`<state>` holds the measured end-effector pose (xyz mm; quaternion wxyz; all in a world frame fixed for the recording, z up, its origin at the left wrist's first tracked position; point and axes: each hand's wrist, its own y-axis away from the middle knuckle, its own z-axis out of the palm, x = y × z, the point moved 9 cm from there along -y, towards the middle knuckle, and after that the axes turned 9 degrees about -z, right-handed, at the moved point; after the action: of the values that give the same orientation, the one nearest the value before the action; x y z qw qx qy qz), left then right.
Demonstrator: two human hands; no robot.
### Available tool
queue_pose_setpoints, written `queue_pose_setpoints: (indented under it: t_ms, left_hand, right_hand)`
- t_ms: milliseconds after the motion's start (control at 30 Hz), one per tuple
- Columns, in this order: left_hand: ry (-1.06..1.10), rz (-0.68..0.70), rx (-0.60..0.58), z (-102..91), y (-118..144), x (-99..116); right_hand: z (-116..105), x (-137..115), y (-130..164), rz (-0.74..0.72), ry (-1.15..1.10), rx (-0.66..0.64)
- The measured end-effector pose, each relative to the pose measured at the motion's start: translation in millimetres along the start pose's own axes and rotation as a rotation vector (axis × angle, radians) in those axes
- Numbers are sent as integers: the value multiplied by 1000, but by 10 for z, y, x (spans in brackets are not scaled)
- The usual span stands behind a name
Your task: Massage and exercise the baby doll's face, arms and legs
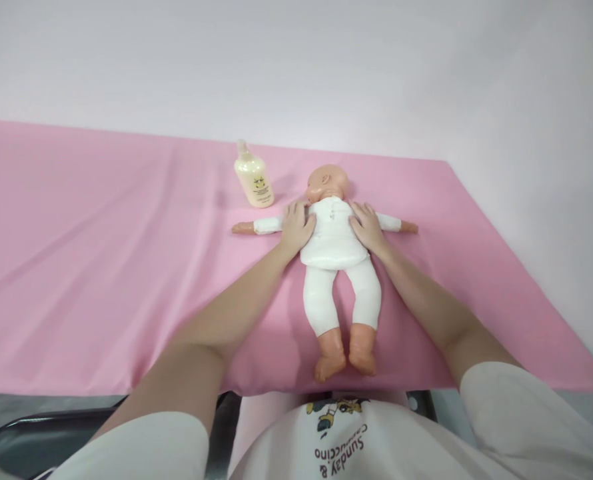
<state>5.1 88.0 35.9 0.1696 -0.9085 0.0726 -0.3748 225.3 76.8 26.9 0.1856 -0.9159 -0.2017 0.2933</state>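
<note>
Nearest the camera, the doll's bare feet reach almost to the front edge of the pink cloth (101, 267) that covers the counter. The baby doll (337, 267) lies on its back in white clothes, arms spread wide, head pointing away. The left hand (296, 227) rests flat on one side of its chest, the right hand (367, 228) on the other, each grip open with fingers laid flat. Beyond, near the doll's head, stands a cream lotion bottle (254, 175).
</note>
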Motion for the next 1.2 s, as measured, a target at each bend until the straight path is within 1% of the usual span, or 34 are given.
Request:
queue_pose_setpoints:
  t_ms: [133,233,367,633,800,933,1033,1100,1200]
  left_hand:
    - [-114,-92,-23,-6,-13,-24]
    - [-195,-134,-63,-16,-10,-11]
    - [-288,-193,-107,-53,-12,-34]
    - [-422,-228,-92,-187,-16,-101]
    - [-473,-273,-59,-350,-28,-216]
    - [-507,-284,-78,-432,-16,-301]
    - [-542,-263,-69,-424,-7,-290]
    - [-563,-237,-61,-384,-10,-263]
    - [-558,-245,-66,-325,-24,-292]
  right_hand:
    - [9,73,13,119,92,-45]
    - [-22,94,23,170,150,-51]
    - [-90,132,43,195,198,1]
    - [-241,194,107,240,370,33]
    - [-379,264,163,274,431,12]
    - [-472,281,190,284,432,11]
    - [-452,251,185,329,391,-51]
    - [-408,178,165,355,336,-103]
    - [-277,-77,111,305,207,-193]
